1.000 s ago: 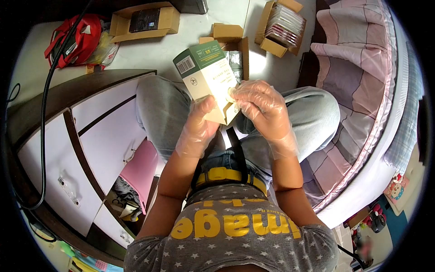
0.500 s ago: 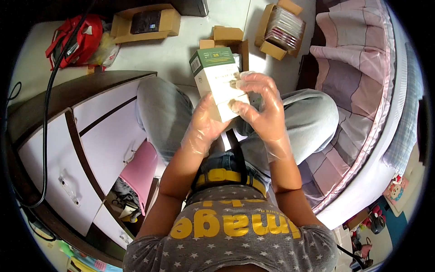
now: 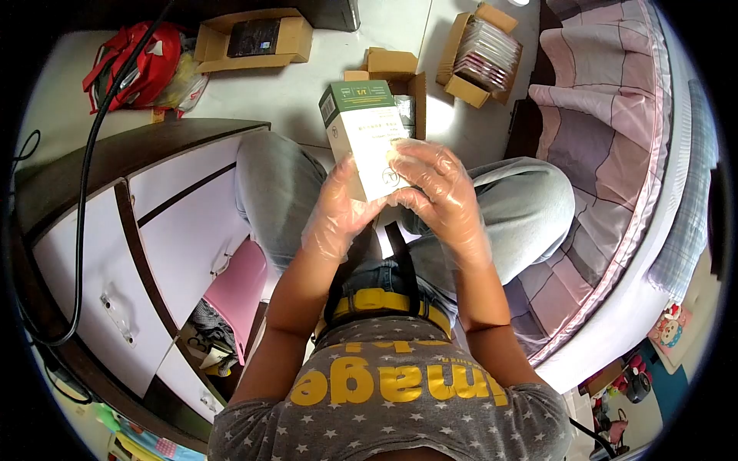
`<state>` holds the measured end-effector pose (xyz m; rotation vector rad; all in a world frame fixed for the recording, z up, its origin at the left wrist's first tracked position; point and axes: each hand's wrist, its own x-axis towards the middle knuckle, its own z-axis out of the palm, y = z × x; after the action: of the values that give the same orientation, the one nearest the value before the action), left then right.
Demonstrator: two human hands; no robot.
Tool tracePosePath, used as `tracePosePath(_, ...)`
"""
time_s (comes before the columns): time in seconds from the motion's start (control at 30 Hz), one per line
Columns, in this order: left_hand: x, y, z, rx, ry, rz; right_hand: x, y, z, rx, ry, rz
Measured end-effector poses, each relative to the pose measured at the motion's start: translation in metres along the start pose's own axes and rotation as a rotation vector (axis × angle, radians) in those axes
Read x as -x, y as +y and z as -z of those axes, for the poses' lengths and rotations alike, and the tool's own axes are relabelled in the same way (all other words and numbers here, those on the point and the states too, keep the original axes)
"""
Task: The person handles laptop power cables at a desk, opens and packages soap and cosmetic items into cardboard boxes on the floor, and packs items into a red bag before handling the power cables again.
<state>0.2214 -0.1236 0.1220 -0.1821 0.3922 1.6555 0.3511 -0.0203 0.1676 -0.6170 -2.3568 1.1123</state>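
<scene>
A tall white carton with a green end [image 3: 364,134] is held up over my crossed legs, its green end pointing away from me. My left hand [image 3: 337,207], in a clear plastic glove, is closed around the carton's lower left side. My right hand [image 3: 440,192], gloved the same way, grips the lower right side, with fingertips lying on the printed white face and the thumb near the bottom edge. Small print and a round mark show on that face. Behind the carton stands an open cardboard box [image 3: 417,88], partly hidden by it.
Farther off on the floor are a cardboard box with a dark item [image 3: 296,48], a box of plastic-wrapped packs [image 3: 483,58] and a red bag [image 3: 137,69]. White drawers [image 3: 192,196] flank my left, a bed with a checked cover [image 3: 596,146] my right.
My right hand has slid down and its fingers lie flatter on the carton, uncovering more print. The carton has turned slightly and moved a little to the left.
</scene>
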Motion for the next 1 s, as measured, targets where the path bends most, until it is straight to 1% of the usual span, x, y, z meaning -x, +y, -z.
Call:
tracePosePath(0.13, 0.001, 0.001, 0.000, -0.017, -0.010, 0.013, 0.000, -0.004, 0.000, 0.030, 0.001, 0.013)
tracePosePath(0.23, 0.001, 0.002, 0.000, 0.019, -0.033, 0.042, 0.001, -0.002, -0.003, -0.003, 0.006, 0.023)
tracePosePath(0.3, 0.001, 0.002, -0.003, 0.036, -0.036, 0.050, 0.000, 0.000, -0.006, -0.101, 0.072, 0.039)
tracePosePath(0.33, 0.001, 0.001, -0.006, 0.022, -0.011, 0.049, 0.000, 0.000, -0.005, -0.101, 0.070, 0.041)
tracePosePath(0.4, 0.001, 0.001, -0.008, 0.011, 0.013, 0.045, 0.000, -0.001, -0.005, -0.177, 0.033, -0.073)
tracePosePath(0.47, 0.001, 0.003, -0.009, -0.051, 0.076, 0.130, -0.003, -0.002, 0.002, -0.118, -0.016, -0.082)
tracePosePath(0.5, 0.002, 0.003, -0.009, -0.049, 0.074, 0.128, -0.005, -0.002, 0.005, -0.059, -0.061, -0.093)
tracePosePath(0.57, 0.004, 0.001, -0.009, -0.032, 0.151, 0.163, -0.002, 0.007, 0.007, -0.066, -0.102, -0.091)
tracePosePath(0.6, 0.004, 0.002, -0.011, -0.029, 0.152, 0.161, -0.002, 0.010, 0.006, -0.076, -0.142, -0.090)
tracePosePath(0.67, 0.005, 0.005, -0.015, -0.191, 0.202, 0.193, -0.003, 0.012, 0.006, -0.082, -0.153, -0.065)
tracePosePath(0.7, 0.005, 0.006, -0.014, -0.187, 0.204, 0.191, -0.003, 0.012, 0.005, -0.086, -0.159, -0.040)
tracePosePath(0.73, 0.006, 0.008, -0.012, -0.241, 0.176, 0.245, -0.002, 0.012, 0.005, -0.086, -0.165, -0.040)
tracePosePath(0.8, 0.008, 0.014, -0.019, -0.333, 0.126, 0.312, -0.001, 0.012, 0.004, -0.159, -0.208, -0.083)
tracePosePath(0.83, 0.011, 0.017, -0.020, -0.324, 0.128, 0.307, 0.000, 0.011, 0.004, -0.157, -0.218, -0.083)
tracePosePath(0.9, 0.014, 0.023, -0.018, -0.455, 0.121, 0.386, 0.002, 0.008, 0.002, -0.077, -0.267, -0.102)
tracePosePath(0.93, 0.014, 0.023, -0.015, -0.460, 0.163, 0.410, 0.002, 0.005, 0.004, -0.092, -0.276, -0.143)
tracePosePath(0.97, 0.016, 0.024, -0.012, -0.453, 0.169, 0.403, 0.002, 0.004, 0.005, -0.094, -0.286, -0.139)
tracePosePath(1.0, 0.017, 0.026, -0.008, -0.496, 0.155, 0.480, 0.001, 0.003, 0.008, -0.094, -0.279, -0.172)
